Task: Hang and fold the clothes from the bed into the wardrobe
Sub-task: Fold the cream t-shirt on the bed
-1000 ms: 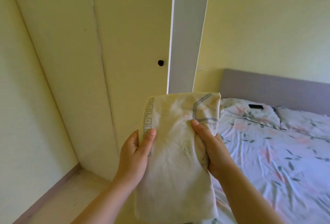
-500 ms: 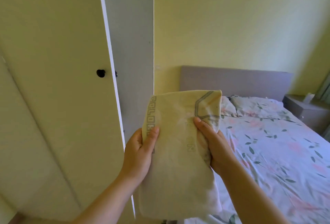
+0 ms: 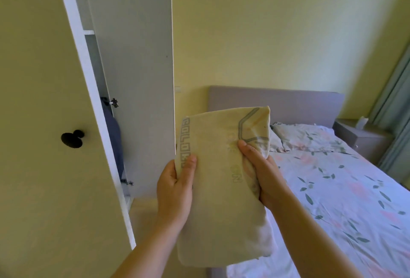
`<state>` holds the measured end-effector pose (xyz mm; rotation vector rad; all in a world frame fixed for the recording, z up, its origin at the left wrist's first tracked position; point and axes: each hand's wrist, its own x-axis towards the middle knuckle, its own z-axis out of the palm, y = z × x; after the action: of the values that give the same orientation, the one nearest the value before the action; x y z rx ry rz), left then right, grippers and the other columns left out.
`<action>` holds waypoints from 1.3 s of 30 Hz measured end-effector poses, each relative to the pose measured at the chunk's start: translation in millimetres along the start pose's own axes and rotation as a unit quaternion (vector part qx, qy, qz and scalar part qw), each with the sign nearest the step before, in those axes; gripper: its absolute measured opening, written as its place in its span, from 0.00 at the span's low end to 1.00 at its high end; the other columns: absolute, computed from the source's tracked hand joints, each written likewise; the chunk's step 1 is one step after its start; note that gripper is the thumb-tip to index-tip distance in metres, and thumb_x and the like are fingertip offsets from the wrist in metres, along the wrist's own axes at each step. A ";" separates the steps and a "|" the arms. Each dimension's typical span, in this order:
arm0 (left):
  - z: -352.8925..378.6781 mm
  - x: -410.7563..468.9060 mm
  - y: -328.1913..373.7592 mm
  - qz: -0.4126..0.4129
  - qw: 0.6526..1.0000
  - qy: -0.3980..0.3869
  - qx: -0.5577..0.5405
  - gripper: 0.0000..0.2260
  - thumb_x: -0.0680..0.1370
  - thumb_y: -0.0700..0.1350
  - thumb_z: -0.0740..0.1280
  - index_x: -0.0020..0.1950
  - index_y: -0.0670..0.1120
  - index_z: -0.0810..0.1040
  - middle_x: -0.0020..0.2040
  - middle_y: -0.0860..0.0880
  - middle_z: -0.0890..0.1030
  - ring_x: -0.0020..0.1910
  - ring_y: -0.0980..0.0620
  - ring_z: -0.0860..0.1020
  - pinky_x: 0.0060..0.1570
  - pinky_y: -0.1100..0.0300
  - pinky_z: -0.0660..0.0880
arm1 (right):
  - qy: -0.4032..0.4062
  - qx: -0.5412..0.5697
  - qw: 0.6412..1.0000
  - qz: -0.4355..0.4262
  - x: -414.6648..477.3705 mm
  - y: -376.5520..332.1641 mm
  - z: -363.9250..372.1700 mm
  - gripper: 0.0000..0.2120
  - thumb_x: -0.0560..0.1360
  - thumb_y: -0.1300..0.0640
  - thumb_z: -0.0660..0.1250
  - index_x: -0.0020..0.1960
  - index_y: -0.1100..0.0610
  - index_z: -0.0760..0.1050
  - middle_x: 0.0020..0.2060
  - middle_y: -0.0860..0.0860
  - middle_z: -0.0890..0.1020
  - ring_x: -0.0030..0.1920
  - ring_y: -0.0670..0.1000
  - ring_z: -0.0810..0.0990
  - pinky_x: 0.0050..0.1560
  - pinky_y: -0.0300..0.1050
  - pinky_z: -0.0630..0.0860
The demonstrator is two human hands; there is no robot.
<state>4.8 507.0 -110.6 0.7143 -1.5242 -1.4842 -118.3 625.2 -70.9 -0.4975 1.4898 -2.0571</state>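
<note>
Left hand point(image 3: 174, 191), right hand point(image 3: 265, 175) grip folded cream garment point(image 3: 219, 191) between them; wardrobe point(image 3: 133, 73) beside.

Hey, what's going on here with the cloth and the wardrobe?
A person holds a folded cream garment with grey printed lettering upright in front of them, the left hand gripping its left edge and the right hand its right side. Beside it a pale yellow wardrobe stands open, with a dark blue garment hanging inside. The bed with floral sheets lies to the right. The folded garment is not yet in the wardrobe.
</note>
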 end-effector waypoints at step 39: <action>-17.5 344.3 -40.7 0.063 0.887 0.452 0.061 0.14 0.77 0.57 0.67 0.47 0.47 0.80 0.41 0.41 0.83 0.38 0.48 0.78 0.39 0.46 0.77 | -0.451 -0.038 0.890 0.061 439.9 51.3 245.4 0.16 0.69 0.44 0.75 0.51 0.52 0.85 0.50 0.56 0.86 0.51 0.56 0.85 0.49 0.49 0.81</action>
<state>-144.8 194.7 -86.8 1.1492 -0.9003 -0.7504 -308.0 156.2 -50.1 -1.1580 0.9770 -1.3342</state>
